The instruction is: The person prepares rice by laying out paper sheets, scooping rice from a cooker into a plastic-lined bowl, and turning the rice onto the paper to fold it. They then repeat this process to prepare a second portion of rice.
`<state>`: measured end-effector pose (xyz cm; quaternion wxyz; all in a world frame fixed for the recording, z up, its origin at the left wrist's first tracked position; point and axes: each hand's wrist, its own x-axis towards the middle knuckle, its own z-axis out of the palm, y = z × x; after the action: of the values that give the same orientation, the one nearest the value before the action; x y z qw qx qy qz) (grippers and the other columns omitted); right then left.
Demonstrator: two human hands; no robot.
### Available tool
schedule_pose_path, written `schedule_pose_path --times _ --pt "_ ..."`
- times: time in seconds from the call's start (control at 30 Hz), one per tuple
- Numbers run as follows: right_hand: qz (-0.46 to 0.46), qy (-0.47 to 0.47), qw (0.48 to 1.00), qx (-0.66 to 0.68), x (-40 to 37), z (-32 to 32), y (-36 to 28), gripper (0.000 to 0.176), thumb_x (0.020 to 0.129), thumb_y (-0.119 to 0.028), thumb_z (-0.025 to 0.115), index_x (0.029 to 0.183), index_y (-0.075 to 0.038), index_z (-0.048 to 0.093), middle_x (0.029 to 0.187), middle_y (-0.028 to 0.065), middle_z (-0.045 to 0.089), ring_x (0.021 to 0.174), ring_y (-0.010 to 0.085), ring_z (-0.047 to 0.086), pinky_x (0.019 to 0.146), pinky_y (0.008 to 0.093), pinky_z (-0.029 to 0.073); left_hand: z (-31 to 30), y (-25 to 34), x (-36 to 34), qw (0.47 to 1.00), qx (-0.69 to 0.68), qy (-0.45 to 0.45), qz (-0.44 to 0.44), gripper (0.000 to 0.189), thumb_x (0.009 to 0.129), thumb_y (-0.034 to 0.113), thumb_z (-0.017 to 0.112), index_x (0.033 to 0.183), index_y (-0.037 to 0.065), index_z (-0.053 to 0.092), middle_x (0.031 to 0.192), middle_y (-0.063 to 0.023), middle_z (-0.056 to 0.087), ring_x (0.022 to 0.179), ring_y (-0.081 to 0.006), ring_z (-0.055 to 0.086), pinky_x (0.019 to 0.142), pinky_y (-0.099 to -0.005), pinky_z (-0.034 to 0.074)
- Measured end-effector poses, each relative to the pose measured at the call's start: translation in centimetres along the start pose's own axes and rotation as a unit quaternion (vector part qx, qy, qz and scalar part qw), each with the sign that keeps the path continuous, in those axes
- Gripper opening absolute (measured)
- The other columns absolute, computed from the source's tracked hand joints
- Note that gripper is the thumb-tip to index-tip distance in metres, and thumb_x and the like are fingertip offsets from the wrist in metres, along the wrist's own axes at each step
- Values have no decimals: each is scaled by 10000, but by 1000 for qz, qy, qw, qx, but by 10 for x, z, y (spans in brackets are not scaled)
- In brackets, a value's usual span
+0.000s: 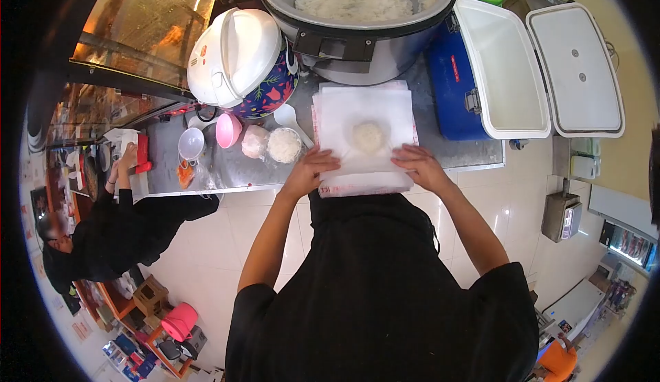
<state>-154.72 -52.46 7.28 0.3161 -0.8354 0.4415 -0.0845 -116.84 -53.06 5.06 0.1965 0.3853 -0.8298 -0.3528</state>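
Observation:
A stack of white wrapping paper [364, 100] lies in front of me at the counter's edge. On its top sheet rests a pale round mound of rice [369, 136], which looks faint, as if the thin paper partly covers it. My left hand [313, 171] has its fingers closed over the left edge of the paper, close to the near end. Opposite it, my right hand [419, 167] pinches the right edge at about the same height. Red print shows on the lower sheets beneath.
Behind the paper stands a large cooker [344, 59] full of rice. Left of it are a floral rice cooker [265, 83], a pink bowl [228, 130], a bowl of rice [284, 145] and a white rice paddle [292, 121]. An open blue cooler [450, 86] stands right. Another person [117, 234] works at left.

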Motion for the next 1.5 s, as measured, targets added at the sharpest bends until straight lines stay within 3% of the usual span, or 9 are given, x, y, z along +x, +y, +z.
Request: schedule_pose_path --times 0.1,0.2,0.4,0.5,0.6,0.67,0.93,1.27,1.5 --pt "-28 -55 998 25 -23 2 -8 310 930 -174 672 1237 -150 700 1380 94 605 1368 265 475 1143 449 361 -11 17 -15 996 -74 -33 -38 307 838 -8 629 1113 80 733 1192 -72 702 1274 -271 570 1141 -417 372" --pt "56 40 941 330 -28 13 -7 289 955 -183 650 1228 -101 697 1281 95 674 1334 246 519 1125 400 383 -4 27 -11 948 -254 111 -157 209 929 49 613 1108 42 720 1133 -118 712 1164 -246 631 1021 -339 459" --pt "244 173 815 495 -2 46 -5 233 1014 -207 600 1060 -13 718 839 18 701 718 62 594 663 245 485 16 12 19 906 -124 130 -383 158 999 99 566 1046 3 683 934 -136 661 830 -166 610 689 -311 470" --pt "271 169 827 462 -2 60 3 266 1014 -236 598 1018 7 706 770 0 668 641 41 549 578 243 451 28 42 26 879 -167 362 -260 154 934 95 638 1075 36 652 1021 -122 656 860 -246 621 742 -351 482" --pt "294 151 827 455 -4 48 -6 274 1007 -247 603 994 10 699 717 -14 634 594 42 521 537 249 430 30 82 21 937 65 339 -56 315 864 55 652 1176 68 609 1043 -110 650 955 -300 616 840 -418 467" --pt "284 147 835 449 -10 46 -10 275 1002 -254 606 997 5 696 714 -14 622 597 49 523 540 253 433 39 102 19 993 -5 119 2 417 814 38 651 1223 101 598 1135 -106 622 1113 -323 577 965 -484 427" --pt "328 35 763 557 -48 27 -12 435 973 -402 612 1069 17 681 930 81 666 839 142 615 721 291 508 56 113 29 994 68 79 -24 466 825 62 656 1279 148 592 1371 -103 517 1324 -320 474 1091 -513 372" --pt "448 -41 739 501 -25 -25 -30 772 945 -692 473 963 54 671 859 169 694 774 264 706 751 360 594 54 109 29 994 65 79 -42 429 861 88 630 1285 138 593 1369 -88 530 1320 -279 483 1113 -509 356" --pt "407 30 731 547 -6 -15 -3 723 947 -690 479 979 5 678 964 165 695 804 235 705 769 355 582 57 108 27 993 46 96 -44 429 862 84 625 1286 136 589 1368 -93 536 1324 -286 481 1122 -510 347"
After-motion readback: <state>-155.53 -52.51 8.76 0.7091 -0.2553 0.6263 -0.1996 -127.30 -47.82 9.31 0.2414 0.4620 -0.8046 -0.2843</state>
